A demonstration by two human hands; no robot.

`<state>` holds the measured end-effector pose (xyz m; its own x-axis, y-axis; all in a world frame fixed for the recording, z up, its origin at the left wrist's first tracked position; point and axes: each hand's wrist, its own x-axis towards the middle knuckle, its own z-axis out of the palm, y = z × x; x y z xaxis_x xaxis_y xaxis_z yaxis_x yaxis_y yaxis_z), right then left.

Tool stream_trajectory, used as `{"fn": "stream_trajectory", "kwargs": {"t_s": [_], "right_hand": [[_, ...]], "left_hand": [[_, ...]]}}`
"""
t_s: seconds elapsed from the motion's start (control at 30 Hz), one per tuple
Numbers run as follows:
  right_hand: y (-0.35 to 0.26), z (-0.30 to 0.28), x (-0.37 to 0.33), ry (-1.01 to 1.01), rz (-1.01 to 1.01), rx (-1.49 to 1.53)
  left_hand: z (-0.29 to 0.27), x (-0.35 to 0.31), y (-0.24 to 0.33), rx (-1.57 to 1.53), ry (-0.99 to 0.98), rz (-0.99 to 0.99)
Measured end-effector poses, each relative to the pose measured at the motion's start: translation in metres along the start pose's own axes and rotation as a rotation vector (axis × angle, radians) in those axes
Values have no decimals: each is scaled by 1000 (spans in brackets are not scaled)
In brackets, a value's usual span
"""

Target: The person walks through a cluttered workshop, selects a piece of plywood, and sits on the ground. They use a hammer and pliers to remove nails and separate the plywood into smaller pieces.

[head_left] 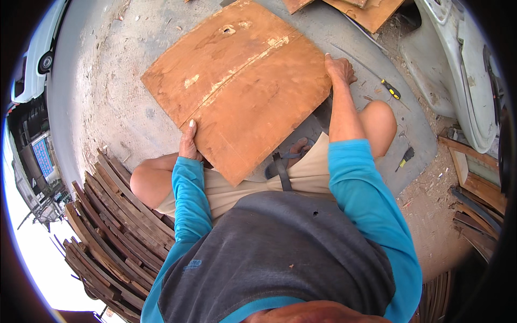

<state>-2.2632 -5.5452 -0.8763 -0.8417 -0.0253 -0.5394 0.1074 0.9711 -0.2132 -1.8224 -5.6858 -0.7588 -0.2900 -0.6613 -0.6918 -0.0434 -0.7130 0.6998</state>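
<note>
A worn brown plywood panel is held tilted in front of my knees, its lower corner over my lap. Along it runs a pale, chipped line, and a small hole shows near its far edge. My left hand grips the near left edge, thumb on top and fingers hidden underneath. At the right corner my right hand is closed around the edge, thumb on the upper face. To the right of that hand lies a long thin screwdriver with a yellow and black handle.
A short yellow and black tool rests on the grey sheet at right. More plywood pieces lie far right, beside white curved panels. Stacked wooden strips are at my left. A white vehicle stands far left.
</note>
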Motion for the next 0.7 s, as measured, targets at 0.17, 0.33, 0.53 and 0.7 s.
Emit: {"fn": "stream_trajectory", "kwargs": {"t_s": [0.17,0.33,0.53,0.7], "right_hand": [[-3,-73,-20,-85,-297,229],[-6,-205,-61,189,-822,426],[147,-202,8,120,-390,169],[344,-79,39,382,178,-53]], "left_hand": [[-1,26,-25,66,24,-16],[-53,57,-68,109,116,-89],[7,62,-56,191,482,-136],[2,89,-69,454,1047,-105]]}}
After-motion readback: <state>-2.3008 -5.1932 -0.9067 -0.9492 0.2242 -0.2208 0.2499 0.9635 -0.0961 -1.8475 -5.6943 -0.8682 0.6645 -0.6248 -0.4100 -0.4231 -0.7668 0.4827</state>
